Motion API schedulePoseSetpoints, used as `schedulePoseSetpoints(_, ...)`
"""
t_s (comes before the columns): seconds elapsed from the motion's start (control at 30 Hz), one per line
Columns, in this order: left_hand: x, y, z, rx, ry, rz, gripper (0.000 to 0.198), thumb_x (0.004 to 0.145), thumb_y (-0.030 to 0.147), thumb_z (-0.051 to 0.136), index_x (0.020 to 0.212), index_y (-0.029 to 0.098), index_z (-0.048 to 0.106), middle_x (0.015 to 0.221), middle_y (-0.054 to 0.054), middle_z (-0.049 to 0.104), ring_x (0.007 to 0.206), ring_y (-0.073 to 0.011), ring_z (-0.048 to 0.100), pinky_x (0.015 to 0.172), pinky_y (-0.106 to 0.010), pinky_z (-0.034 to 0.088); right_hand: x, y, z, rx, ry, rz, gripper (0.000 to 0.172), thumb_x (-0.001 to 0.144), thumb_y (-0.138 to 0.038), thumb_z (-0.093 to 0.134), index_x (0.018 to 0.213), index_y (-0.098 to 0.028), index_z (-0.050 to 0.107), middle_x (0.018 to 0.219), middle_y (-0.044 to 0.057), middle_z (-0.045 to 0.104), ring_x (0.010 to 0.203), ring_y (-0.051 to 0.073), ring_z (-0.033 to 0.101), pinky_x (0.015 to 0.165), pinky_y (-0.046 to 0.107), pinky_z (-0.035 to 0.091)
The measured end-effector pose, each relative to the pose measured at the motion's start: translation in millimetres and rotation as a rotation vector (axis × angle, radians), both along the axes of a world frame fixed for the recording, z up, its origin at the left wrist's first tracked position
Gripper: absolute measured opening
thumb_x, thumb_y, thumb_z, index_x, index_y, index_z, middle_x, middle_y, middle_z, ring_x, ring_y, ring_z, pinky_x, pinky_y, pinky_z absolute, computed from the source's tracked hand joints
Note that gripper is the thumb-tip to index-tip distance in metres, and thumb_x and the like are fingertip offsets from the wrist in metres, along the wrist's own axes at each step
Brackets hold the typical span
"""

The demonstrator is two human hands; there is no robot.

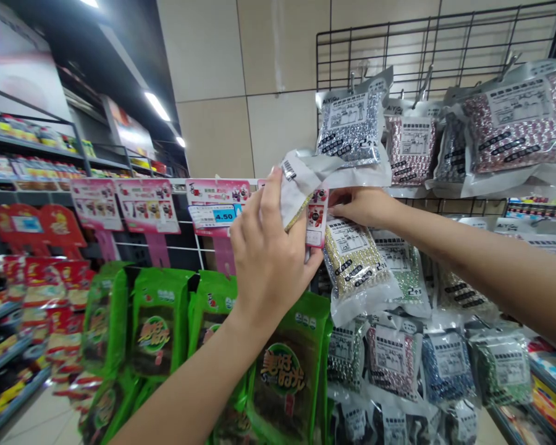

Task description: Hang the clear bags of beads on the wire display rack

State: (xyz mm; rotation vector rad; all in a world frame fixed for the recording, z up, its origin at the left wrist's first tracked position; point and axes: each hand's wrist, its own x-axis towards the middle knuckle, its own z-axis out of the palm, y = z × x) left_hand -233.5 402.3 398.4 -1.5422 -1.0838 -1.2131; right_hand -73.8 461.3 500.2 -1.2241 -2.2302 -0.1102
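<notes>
My left hand (269, 259) is raised in front of a black wire rack (426, 43) and grips a clear plastic packet (306, 182) with a barcode label, fingers wrapped round its lower edge. My right hand (359, 205) reaches in from the right and pinches the same packet at its other side, just below a hanging silver sequin bag (352, 127). Under my hands hangs a bag of gold-coloured contents (354, 262). A small red-and-white tag (315, 225) shows between my two hands.
Several more sealed bags (514, 123) hang on hooks across the rack, and others (393, 358) fill the rows below. Green snack packets (282, 377) hang lower left. Pink price signs (215, 207) and stocked shelves (32, 161) run along the left aisle.
</notes>
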Motion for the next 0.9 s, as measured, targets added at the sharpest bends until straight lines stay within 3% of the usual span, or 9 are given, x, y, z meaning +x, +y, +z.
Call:
schedulePoseSetpoints(0.1,0.2,0.8,-0.5,-0.001,-0.006,-0.019,0.058,0.077,0.032,0.072,0.131,0.015,0.057,0.157,-0.021,0.028,0.135,-0.0457,0.037,0.106,-0.059,0.033,5.1,2.6,-3.9,0.136,-0.097,-0.014,0.011,0.085,-0.019,0.068,0.095,-0.018,0.071,0.098,0.007,0.073,0.089,0.025,0.065,0.082,0.039,0.049)
schedulePoseSetpoints(0.2,0.2,1.9,-1.9,0.003,-0.014,-0.045,0.056,0.079,0.031,0.07,0.132,0.017,0.057,0.157,-0.02,0.029,0.137,-0.0449,0.035,0.107,-0.058,0.032,12.5,0.4,-11.6,0.334,-0.15,0.105,0.011,0.087,-0.014,0.066,0.094,-0.018,0.072,0.094,0.004,0.073,0.088,0.023,0.066,0.08,0.036,0.049)
schedulePoseSetpoints(0.3,0.3,3.1,-3.8,0.016,-0.01,-0.04,0.055,0.08,0.028,0.068,0.133,0.018,0.056,0.157,-0.02,0.031,0.136,-0.0437,0.037,0.106,-0.058,0.033,19.9,-2.4,-16.8,0.409,-0.162,0.187,0.013,0.087,-0.011,0.064,0.092,-0.018,0.074,0.092,0.003,0.074,0.088,0.022,0.067,0.08,0.035,0.048)
schedulePoseSetpoints(0.5,0.7,5.6,-6.0,0.009,0.04,0.011,0.052,0.084,0.021,0.06,0.136,0.016,0.055,0.158,-0.019,0.031,0.133,-0.0443,0.04,0.102,-0.058,0.035,25.5,0.1,-13.2,0.345,-0.128,0.3,0.016,0.085,-0.007,0.067,0.093,-0.017,0.077,0.095,0.003,0.076,0.089,0.02,0.069,0.083,0.032,0.051)
schedulePoseSetpoints(0.73,0.2,6.9,-4.8,0.04,0.061,0.034,0.051,0.084,0.023,0.062,0.134,0.017,0.057,0.157,-0.019,0.033,0.131,-0.0422,0.041,0.1,-0.055,0.037,14.6,5.1,-13.1,0.295,0.017,0.245,0.014,0.084,-0.007,0.069,0.089,-0.017,0.077,0.093,0.003,0.076,0.091,0.02,0.069,0.088,0.033,0.051)
schedulePoseSetpoints(0.9,-0.9,6.8,-6.0,0.05,0.074,0.031,0.046,0.084,0.021,0.061,0.13,0.015,0.061,0.156,-0.02,0.034,0.131,-0.0423,0.042,0.101,-0.056,0.036,10.5,8.5,-8.3,0.068,0.158,0.155,0.01,0.083,-0.013,0.068,0.085,-0.019,0.076,0.094,0.004,0.075,0.092,0.022,0.067,0.09,0.036,0.051)
